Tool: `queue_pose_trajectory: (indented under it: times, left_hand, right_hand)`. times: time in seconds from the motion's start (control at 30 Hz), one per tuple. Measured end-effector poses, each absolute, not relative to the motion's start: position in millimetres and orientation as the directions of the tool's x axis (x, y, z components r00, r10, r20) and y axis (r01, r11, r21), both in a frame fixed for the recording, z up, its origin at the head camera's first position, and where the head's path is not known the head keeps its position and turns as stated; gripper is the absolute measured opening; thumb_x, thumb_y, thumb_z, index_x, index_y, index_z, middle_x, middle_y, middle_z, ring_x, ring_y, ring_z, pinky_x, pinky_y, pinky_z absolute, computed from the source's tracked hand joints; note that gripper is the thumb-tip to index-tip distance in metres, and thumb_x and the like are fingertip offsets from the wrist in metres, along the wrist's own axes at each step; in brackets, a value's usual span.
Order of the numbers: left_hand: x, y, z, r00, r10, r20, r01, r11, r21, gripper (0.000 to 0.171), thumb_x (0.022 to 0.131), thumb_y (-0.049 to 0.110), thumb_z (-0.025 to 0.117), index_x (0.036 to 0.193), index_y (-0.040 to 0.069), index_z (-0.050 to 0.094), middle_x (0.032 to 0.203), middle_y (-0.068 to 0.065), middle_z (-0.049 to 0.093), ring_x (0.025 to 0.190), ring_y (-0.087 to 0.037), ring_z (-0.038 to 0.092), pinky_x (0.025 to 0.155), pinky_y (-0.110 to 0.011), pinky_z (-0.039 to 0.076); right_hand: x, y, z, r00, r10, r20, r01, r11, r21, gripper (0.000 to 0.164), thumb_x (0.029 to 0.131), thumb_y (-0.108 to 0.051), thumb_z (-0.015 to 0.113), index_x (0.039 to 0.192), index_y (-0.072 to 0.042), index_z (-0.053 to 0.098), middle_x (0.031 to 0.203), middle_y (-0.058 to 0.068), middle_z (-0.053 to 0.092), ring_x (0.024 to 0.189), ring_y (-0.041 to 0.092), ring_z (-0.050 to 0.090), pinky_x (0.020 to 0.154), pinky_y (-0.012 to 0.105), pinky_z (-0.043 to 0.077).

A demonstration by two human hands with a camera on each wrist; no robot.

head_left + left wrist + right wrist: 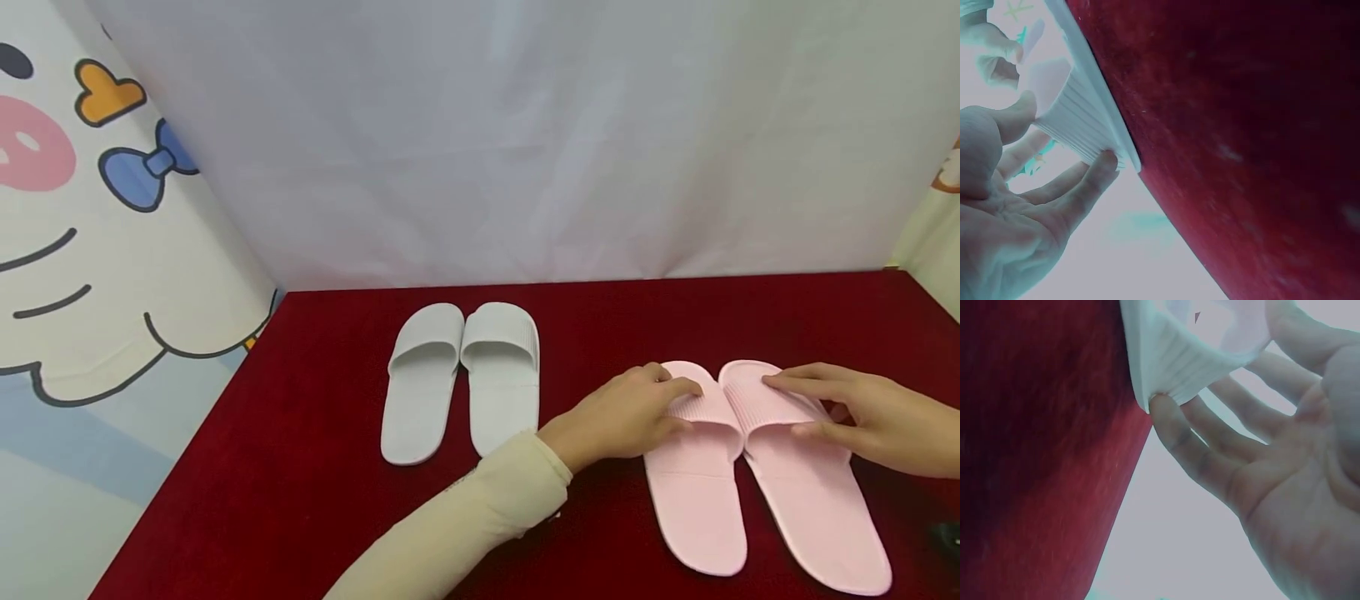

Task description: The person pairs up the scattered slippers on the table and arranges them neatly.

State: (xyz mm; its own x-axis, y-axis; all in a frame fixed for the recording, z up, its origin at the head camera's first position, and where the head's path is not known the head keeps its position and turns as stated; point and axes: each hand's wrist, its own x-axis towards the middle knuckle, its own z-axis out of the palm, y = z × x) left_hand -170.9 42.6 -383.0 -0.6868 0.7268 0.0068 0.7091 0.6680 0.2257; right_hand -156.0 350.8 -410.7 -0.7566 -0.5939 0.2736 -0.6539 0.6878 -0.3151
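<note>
A pair of pink slippers lies on the dark red cloth, heels toward me, with the toe ends touching and the heels spread apart. My left hand (630, 414) grips the ribbed strap of the left pink slipper (696, 512) from its outer side. On the other side, my right hand (870, 414) holds the strap of the right pink slipper (821, 521), thumb by the strap's opening. The left wrist view has the left thumb at the rim of the ribbed strap (1082, 122) and a fingertip low on its side. Right fingertips touch the strap's lower edge in the right wrist view.
To the left, a white slipper (417, 417) stands beside another white slipper (504, 396), both with toes away from me. A white curtain (525, 167) hangs behind the red cloth (300, 467). A cartoon-printed sheet (112, 275) covers the left side. Something dark (947, 533) shows at the right edge.
</note>
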Motion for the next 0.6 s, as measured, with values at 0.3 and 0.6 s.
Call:
queue_pose_trajectory:
  times: [0.3, 0.6]
  left_hand:
    - [-161, 19, -382, -0.689, 0.725, 0.001, 0.7, 0.665, 0.259, 0.041, 0.097, 0.031, 0.065, 0.137, 0.024, 0.058, 0.129, -0.003, 0.063, 0.114, -0.011, 0.062, 0.095, -0.019, 0.049]
    - [-160, 0, -378, -0.696, 0.718, 0.0, 0.689, 0.668, 0.282, 0.04, 0.096, 0.032, 0.067, 0.135, 0.024, 0.06, 0.128, -0.004, 0.063, 0.114, -0.013, 0.063, 0.095, -0.023, 0.051]
  right_hand:
    - [-148, 328, -404, -0.762, -0.611, 0.215, -0.646, 0.694, -0.318, 0.059, 0.079, -0.019, 0.083, 0.135, -0.016, 0.062, 0.126, -0.005, 0.057, 0.081, -0.009, 0.046, 0.063, 0.014, 0.039]
    - [-145, 308, -399, -0.712, -0.641, 0.287, -0.702, 0.669, -0.245, 0.058, 0.079, -0.02, 0.084, 0.133, -0.018, 0.064, 0.126, -0.002, 0.062, 0.091, -0.007, 0.049, 0.069, 0.009, 0.036]
